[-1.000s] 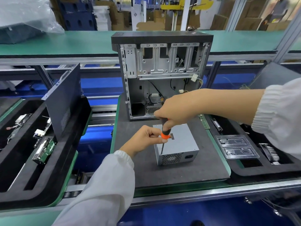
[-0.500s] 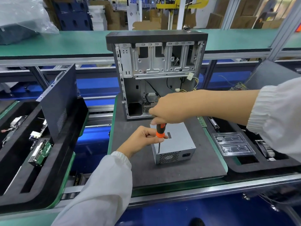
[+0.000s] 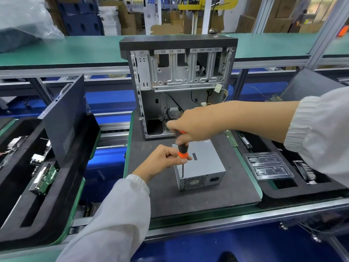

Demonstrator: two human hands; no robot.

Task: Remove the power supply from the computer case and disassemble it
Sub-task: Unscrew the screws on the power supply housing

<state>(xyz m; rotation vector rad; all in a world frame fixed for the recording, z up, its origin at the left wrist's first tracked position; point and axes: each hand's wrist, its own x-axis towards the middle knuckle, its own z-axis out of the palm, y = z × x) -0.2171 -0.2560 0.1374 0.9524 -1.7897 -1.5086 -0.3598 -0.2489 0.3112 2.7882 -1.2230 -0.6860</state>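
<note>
While the open computer case (image 3: 178,87) stands upright at the back, the power supply (image 3: 201,165) lies just in front of it on the dark counter (image 3: 217,201) mat, a plain silver box, long axis running front to back, vent grille and socket facing me. Right hand (image 3: 190,127) grips the near-vertical screwdriver (image 3: 182,148); left hand (image 3: 164,159) pinches its orange collar.

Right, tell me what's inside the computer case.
The computer case holds an empty metal drive cage, loose cables with white connectors and a bare lower bay. The right hand covers the lower right interior.
</note>
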